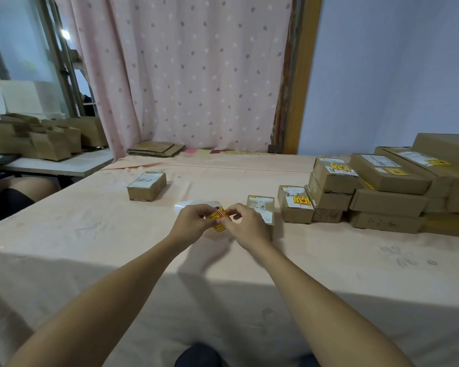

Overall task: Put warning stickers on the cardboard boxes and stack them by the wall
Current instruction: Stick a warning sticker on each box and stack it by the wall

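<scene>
Pinching the yellow sticker strip [217, 216] with left hand [194, 221] and right hand [247, 225], both close together above the table [90, 234]; small box [261, 205] just behind the right hand, another box [146, 186] farther left, stickered stack [387, 186] by the right wall

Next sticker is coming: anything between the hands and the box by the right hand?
Nothing visible. Both the left hand and right hand pinch the warning sticker strip, and the small cardboard box sits just behind the right hand.
</scene>
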